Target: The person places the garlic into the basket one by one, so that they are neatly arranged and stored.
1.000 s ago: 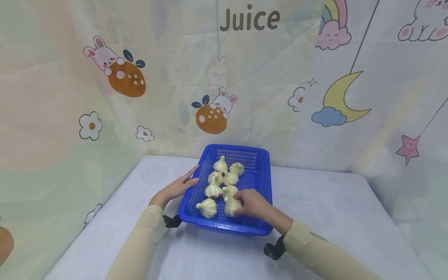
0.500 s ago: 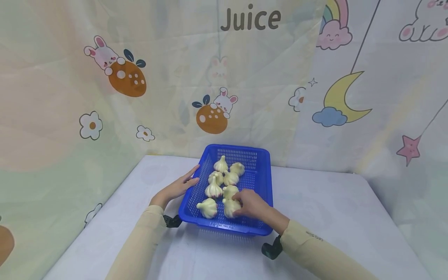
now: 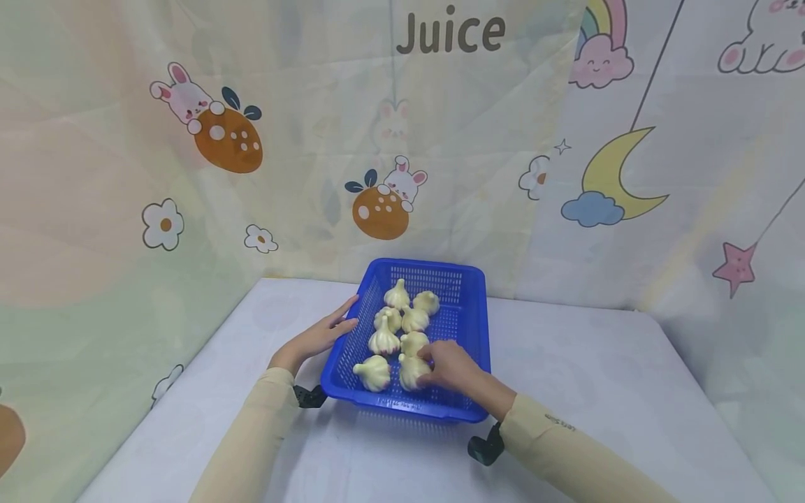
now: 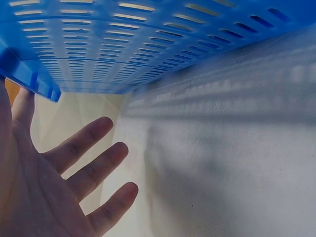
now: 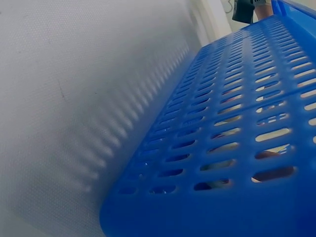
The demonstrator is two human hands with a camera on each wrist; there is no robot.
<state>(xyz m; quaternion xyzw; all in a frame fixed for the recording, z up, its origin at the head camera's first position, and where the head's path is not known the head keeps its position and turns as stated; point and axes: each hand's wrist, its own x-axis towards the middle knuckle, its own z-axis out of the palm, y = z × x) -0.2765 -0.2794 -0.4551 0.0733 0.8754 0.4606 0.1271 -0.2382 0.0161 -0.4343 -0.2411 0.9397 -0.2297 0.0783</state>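
Note:
A blue plastic basket [image 3: 479, 314] with slotted walls holds several pale garlic bulbs [image 3: 383, 339], grouped mostly toward its left and middle. My right hand [image 3: 454, 367] reaches over the near right side and grips the garlic bulb [image 3: 411, 374] nearest the front, thumb and fingers at its right side. Another bulb [image 3: 372, 374] lies to the left of it, its stem pointing left. At the basket's left rim rests my left hand [image 3: 317, 339], its fingers [image 4: 98, 168] spread and straight below the rim in the left wrist view. The right wrist view has the slotted wall [image 5: 222, 143] covering my right hand's fingers.
The basket stands on a white-covered table [image 3: 566, 391], close to the patterned cloth [image 3: 302, 175] hung behind it. Cloth also closes off the left and right sides. A dark wrist device [image 3: 486, 447] hangs under each forearm.
The front garlic bulb has shifted slightly left, and my right wrist and sleeve have drawn a little left too. My left hand and the basket stay in place.

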